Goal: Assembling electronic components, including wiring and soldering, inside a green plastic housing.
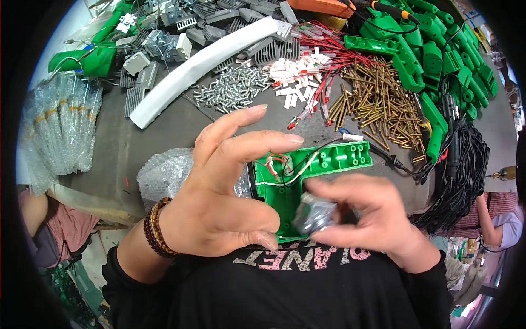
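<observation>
Above the table [126,148], the left hand [219,192] steadies the open green housing [307,170] — fingers half spread — so the right hand [361,219] can pinch a small metal part [313,215] over it.

Plastic housing [323,164] sits at the worktop [164,137] near edge, bubble wrap [164,175] to its left. Behind it: short screws [233,90] left, long screws [378,104] right (wired connectors [301,77] between). Cable bundle [466,164] lies far right.
</observation>
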The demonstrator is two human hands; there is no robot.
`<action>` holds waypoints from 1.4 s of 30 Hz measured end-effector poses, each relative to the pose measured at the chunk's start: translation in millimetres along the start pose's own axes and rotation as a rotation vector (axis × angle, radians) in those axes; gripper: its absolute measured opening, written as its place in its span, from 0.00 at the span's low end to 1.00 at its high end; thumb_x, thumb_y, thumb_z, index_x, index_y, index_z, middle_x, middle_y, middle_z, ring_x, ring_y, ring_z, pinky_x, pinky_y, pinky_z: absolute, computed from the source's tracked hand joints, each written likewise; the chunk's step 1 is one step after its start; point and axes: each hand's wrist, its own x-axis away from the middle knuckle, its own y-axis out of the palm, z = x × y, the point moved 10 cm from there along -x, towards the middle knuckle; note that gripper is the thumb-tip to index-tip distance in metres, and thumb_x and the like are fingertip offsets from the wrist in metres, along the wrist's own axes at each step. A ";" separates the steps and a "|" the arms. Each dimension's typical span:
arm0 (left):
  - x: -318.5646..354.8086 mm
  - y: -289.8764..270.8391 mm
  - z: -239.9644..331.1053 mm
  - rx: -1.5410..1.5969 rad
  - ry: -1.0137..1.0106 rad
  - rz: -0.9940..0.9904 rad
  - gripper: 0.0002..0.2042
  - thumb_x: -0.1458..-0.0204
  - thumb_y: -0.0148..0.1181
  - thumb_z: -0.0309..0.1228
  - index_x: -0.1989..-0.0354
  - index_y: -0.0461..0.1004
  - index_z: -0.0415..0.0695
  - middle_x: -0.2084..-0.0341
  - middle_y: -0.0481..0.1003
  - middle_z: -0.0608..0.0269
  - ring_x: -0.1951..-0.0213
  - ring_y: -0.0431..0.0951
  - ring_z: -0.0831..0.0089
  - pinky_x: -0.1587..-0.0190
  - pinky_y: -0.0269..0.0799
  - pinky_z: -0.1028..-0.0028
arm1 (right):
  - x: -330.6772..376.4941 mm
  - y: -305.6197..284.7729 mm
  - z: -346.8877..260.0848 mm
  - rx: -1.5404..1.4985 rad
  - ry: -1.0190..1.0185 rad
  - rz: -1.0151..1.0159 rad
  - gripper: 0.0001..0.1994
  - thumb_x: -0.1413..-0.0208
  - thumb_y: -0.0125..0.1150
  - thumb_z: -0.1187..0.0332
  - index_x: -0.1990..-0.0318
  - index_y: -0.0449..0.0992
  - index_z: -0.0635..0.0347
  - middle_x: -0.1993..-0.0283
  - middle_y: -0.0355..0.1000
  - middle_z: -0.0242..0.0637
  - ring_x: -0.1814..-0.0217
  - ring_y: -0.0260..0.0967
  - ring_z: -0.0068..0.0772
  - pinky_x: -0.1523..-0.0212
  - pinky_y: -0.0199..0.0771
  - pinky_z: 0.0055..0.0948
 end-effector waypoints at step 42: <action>3.1 -27.2 -18.5 0.408 -0.173 0.309 0.28 0.69 0.80 0.51 0.65 0.77 0.45 0.39 0.66 0.42 0.38 0.64 0.49 0.36 0.57 0.55 | -4.4 17.1 -22.1 0.411 -0.435 0.063 0.10 0.54 0.70 0.70 0.62 0.81 0.50 0.49 0.70 0.37 0.72 0.69 0.24 0.76 0.73 0.25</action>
